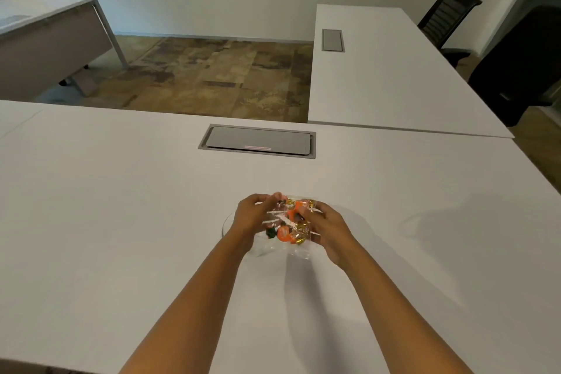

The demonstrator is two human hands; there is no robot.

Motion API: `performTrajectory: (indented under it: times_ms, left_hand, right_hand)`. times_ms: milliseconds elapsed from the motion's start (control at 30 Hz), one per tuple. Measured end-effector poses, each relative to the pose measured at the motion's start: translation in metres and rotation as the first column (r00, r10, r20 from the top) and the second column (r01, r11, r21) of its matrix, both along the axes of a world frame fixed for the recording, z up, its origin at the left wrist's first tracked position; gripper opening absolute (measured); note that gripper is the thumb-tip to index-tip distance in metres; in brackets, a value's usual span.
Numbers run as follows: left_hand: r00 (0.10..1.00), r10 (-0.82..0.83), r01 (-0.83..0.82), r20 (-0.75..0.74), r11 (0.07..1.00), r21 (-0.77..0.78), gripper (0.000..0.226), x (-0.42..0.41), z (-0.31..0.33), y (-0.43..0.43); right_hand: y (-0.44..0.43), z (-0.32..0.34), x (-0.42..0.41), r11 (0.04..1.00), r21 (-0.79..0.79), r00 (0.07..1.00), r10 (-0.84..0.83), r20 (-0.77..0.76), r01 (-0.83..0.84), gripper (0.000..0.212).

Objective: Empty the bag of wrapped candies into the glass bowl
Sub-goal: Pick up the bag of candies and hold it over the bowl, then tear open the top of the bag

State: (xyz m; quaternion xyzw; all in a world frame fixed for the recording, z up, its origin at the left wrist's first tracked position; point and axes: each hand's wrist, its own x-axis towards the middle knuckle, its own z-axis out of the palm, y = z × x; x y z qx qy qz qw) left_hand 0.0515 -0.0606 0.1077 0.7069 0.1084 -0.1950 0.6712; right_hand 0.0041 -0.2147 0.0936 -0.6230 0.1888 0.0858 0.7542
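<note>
Low on the white worktop (121, 222), near the front middle: a glass bowl (225, 223), mostly hidden, only a curved bit of rim showing at the left wrist; contents not visible. Directly above it, a clear bag of wrapped candies (288, 223), held between both hands, packed with orange, gold, dark green and pinkish pieces. Left hand (250, 215) at the bag's left side, grip narrow, fingers curled over the upper edge of the plastic. Right hand (329, 226) at the bag's right side, grip likewise closed on the film, fingertips pinching near the top corner. Farther back on the worktop, a grey cable hatch (257, 141), shut.
</note>
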Motion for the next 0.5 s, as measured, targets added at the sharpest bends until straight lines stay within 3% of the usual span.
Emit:
performTrajectory:
  times_ms: [233, 500]
  left_hand:
    - [0.995, -0.013, 0.001, -0.104, 0.994, -0.110, 0.032, 0.013, 0.027, 0.011]
    - [0.949, 0.093, -0.158, -0.301, 0.967, -0.200, 0.029, 0.022, 0.043, 0.012]
  right_hand:
    - [0.004, 0.016, 0.031, 0.905, 0.281, 0.946, -0.320, -0.047, 0.320, 0.044]
    - [0.016, 0.017, 0.048, 0.879, 0.264, 0.918, -0.382, -0.107, 0.396, 0.046]
